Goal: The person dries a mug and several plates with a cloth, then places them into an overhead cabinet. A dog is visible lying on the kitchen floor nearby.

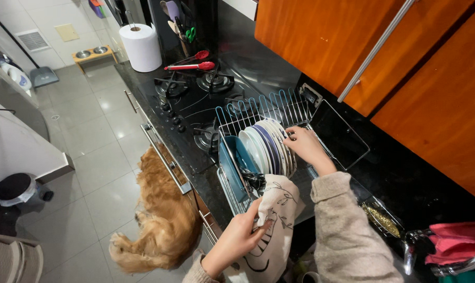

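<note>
black kitchen counter [405, 178] by the gas hob [195, 99], a wire dish rack [279, 110] full of plates.
right hand [305, 147] closes its fingers on the rim of the stacked plates [271, 147], all of them standing in the rack; left hand [237, 238] is clenched around a printed cloth [276, 220]. a dog [164, 220] lies below.

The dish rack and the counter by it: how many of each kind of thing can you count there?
Dish racks: 1
Teal dishes in the rack: 2
Printed cloths, held by the left hand: 1
Red utensils: 2
Paper towel rolls: 1
White plates, which the right hand touches: too tightly stacked to count
Total counted: 7
</note>
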